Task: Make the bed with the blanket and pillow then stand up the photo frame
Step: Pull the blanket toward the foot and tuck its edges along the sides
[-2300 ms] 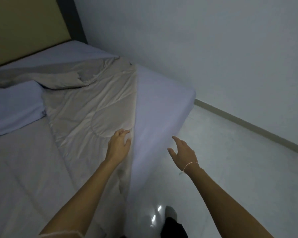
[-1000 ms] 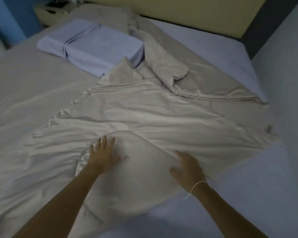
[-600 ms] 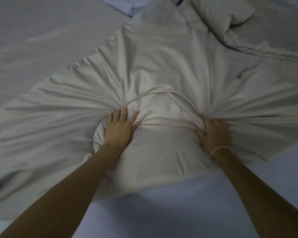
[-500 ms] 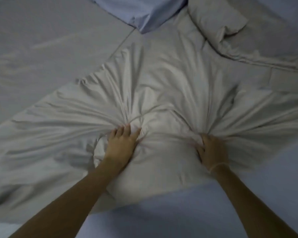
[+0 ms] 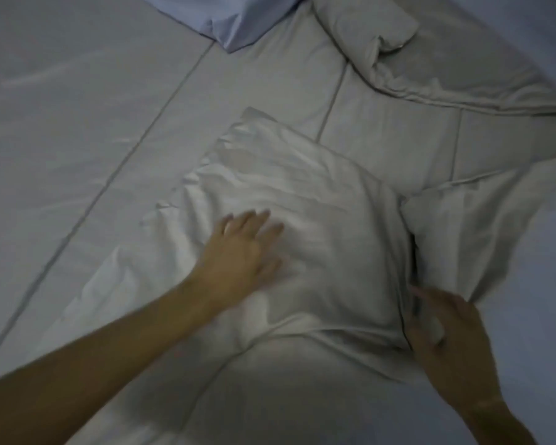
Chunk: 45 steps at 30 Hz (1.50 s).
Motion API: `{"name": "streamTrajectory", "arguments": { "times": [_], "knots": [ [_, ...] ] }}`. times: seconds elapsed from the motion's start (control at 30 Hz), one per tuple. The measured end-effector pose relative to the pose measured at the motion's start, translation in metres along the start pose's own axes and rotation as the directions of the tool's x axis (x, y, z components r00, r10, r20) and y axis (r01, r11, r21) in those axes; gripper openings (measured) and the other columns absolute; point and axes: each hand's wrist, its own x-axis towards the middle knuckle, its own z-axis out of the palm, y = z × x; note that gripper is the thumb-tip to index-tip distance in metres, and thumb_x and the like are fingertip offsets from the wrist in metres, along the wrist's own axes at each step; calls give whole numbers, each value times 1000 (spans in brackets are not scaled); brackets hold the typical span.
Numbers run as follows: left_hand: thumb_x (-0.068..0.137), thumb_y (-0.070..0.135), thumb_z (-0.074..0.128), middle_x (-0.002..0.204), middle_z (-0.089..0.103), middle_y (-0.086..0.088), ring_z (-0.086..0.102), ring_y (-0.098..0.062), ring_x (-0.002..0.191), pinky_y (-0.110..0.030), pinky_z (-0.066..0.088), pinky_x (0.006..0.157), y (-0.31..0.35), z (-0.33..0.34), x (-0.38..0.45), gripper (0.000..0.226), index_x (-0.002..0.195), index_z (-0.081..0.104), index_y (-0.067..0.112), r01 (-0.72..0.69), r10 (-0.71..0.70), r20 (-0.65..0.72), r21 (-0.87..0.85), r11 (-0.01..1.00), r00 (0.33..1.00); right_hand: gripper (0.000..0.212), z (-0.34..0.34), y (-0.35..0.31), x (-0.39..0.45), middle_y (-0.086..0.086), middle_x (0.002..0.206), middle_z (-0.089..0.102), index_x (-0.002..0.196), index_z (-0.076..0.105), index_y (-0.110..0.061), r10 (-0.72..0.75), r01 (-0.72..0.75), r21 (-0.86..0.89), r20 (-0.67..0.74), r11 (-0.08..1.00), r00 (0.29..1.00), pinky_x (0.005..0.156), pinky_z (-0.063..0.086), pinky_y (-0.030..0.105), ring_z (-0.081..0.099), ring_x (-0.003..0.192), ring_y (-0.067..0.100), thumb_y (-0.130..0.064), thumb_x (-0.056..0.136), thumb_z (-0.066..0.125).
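Head view: blanket (image 5: 302,200) bunched mid-bed, unspread, left hand (image 5: 241,252) flat with fingers spread on it, right hand (image 5: 443,332) pinching a fold, pillow (image 5: 231,20) unplaced at top edge, photo frame out of sight.

Left hand (image 5: 244,248) flat, fingers spread; right hand (image 5: 443,342) fingers curled, blurred.

No readable text, labels, brands or numbers anywhere: the blanket (image 5: 302,194), the pillow (image 5: 235,17) and the bed sheet (image 5: 533,316) are plain, unmarked fabric.
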Motion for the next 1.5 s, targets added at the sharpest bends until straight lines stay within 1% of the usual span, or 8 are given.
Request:
{"name": "streamTrajectory", "arguments": {
  "times": [0.13,0.3,0.53,0.8,0.97,1.17,1.3,1.5],
  "knots": [
    [79,75,40,159,-5,-10,-3,-36,145,-64,3,111,-43,11,98,94,150,0,29,247,-255,131,72,966,958,76,34,-28,107,10,149,32,143,30,-36,21,-23,-162,-17,987,1000,106,26,66,31,136,36,-71,78,47],
    [53,95,36,156,-22,-13,-17,-40,142,-71,-6,106,-85,75,120,126,146,-21,31,388,-401,252,99,916,881,104,99,10,176,-3,158,-20,137,-16,-59,412,-283,-389,304,877,859,100,0,79,-20,142,41,-93,58,42],
    [72,82,38,150,29,-12,20,-33,141,-64,5,111,-83,105,102,104,150,-1,26,292,-299,103,74,954,949,90,105,20,175,3,159,7,144,1,-51,358,-220,-404,308,888,881,104,11,73,3,144,40,-86,70,38],
    [88,54,50,98,65,-15,59,-37,93,-53,36,91,-40,99,70,70,148,26,25,151,-148,-34,138,979,988,48,96,28,142,17,121,51,133,44,-30,77,43,-440,250,897,965,95,41,52,47,112,40,-42,87,49],
    [86,53,44,77,70,-13,62,-34,79,-51,38,92,24,89,7,48,92,69,13,43,-25,-97,197,980,995,40,57,56,77,14,104,58,113,50,-30,33,113,-443,309,889,951,85,47,49,53,99,39,-42,79,35],
    [83,69,32,144,40,-18,41,-40,129,-58,35,102,158,75,-87,82,109,64,-1,66,-61,67,-71,995,996,25,-20,122,-48,16,99,57,105,60,-21,19,77,-379,244,922,970,81,46,44,51,98,41,-32,85,50],
    [80,79,21,160,2,-4,61,-36,100,-49,45,90,273,63,-145,89,111,61,7,102,-19,300,-262,960,954,33,-80,181,-141,12,77,59,90,67,-23,95,-25,-227,301,974,949,81,48,39,56,91,40,-44,73,49],
    [90,66,32,154,25,-11,67,-33,87,-41,54,75,385,83,-251,74,107,64,2,-54,160,269,-362,930,950,33,-131,232,-234,1,118,64,114,68,-23,187,-209,31,332,978,924,90,37,20,57,109,20,-24,81,73]
  ]
}}
